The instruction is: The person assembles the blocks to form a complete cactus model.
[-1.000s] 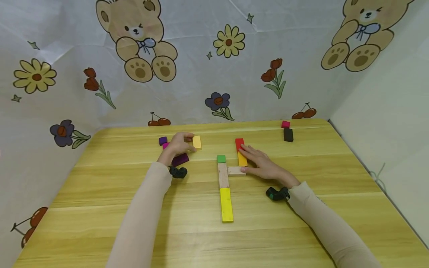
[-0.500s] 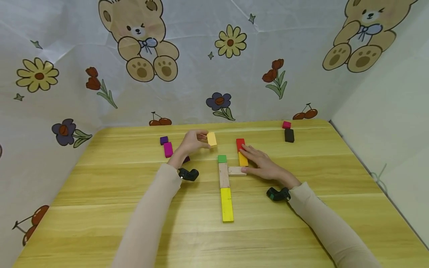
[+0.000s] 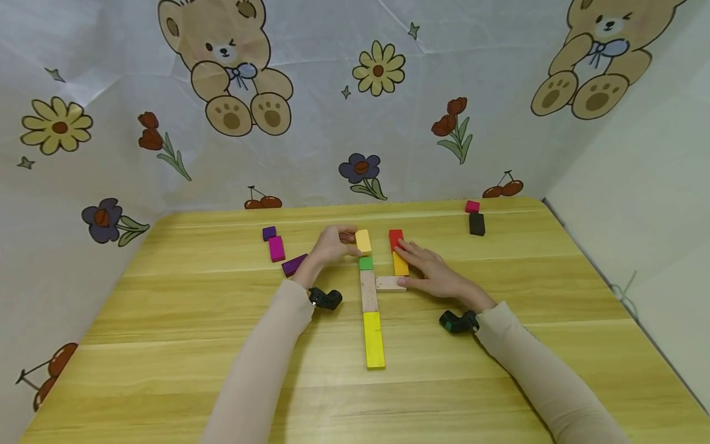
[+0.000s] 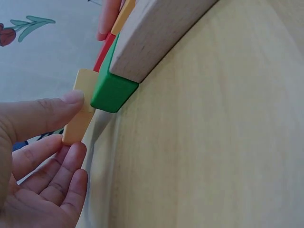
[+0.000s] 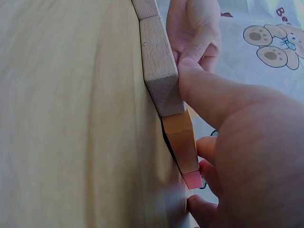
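"What are the hands doing?"

"The left hand (image 3: pixel 333 245) is pinching the pale yellow block (image 3: pixel 363 242) just past the green block (image 3: pixel 366 264). The right hand (image 3: pixel 435 274) is lying open, touching the red block (image 3: pixel 395 237) and the orange block (image 3: pixel 400 265)."

"What's getting done?"

"Six blocks (image 3: pixel 368 291) are already making a joined shape. The pale one isn't being let go yet, and five other blocks (image 3: pixel 276 249) are sitting away from the shape."

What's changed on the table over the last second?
The pale yellow rectangular block, pinched in the left hand's grip, moved rightward and is now just beyond the small green block; whether they touch is unclear. Nothing was let go. The right hand's grip stayed at the red rectangular block and orange rectangular block; nothing else visibly moved.
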A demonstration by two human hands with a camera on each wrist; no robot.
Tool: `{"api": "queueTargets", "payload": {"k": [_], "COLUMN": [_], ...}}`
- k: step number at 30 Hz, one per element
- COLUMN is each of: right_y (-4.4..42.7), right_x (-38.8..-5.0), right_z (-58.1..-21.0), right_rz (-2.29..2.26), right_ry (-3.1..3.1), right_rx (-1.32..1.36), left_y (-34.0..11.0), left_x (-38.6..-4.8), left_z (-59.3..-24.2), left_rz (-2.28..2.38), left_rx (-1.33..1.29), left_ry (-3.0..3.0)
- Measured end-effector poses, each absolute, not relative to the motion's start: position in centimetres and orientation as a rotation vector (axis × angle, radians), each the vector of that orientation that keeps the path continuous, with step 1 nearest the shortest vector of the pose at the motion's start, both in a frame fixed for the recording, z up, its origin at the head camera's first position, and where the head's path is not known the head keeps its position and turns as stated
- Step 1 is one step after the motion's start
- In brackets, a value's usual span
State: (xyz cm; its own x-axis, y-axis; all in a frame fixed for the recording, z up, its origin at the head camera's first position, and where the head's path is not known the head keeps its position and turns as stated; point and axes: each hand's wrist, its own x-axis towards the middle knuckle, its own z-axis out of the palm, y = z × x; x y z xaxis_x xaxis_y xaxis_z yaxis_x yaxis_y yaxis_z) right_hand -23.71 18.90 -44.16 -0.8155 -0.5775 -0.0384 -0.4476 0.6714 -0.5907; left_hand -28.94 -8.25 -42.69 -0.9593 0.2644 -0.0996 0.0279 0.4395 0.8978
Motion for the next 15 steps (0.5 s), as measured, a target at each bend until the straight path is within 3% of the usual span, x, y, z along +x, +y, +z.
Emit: {"api": "queueTargets", "payload": {"k": [15], "right_y": [18.92], "right_x": [-23.84], "right_z": [-44.22], "right_rz": [-0.846], "right_ry": [2.662], "right_rx": [-0.835], "left_y": [-8.25], "left_x": [-28.76], "left_z": [-42.86], "left_rz": [1.505], "left_rx": [0.245], "left_ry": [2.425]}}
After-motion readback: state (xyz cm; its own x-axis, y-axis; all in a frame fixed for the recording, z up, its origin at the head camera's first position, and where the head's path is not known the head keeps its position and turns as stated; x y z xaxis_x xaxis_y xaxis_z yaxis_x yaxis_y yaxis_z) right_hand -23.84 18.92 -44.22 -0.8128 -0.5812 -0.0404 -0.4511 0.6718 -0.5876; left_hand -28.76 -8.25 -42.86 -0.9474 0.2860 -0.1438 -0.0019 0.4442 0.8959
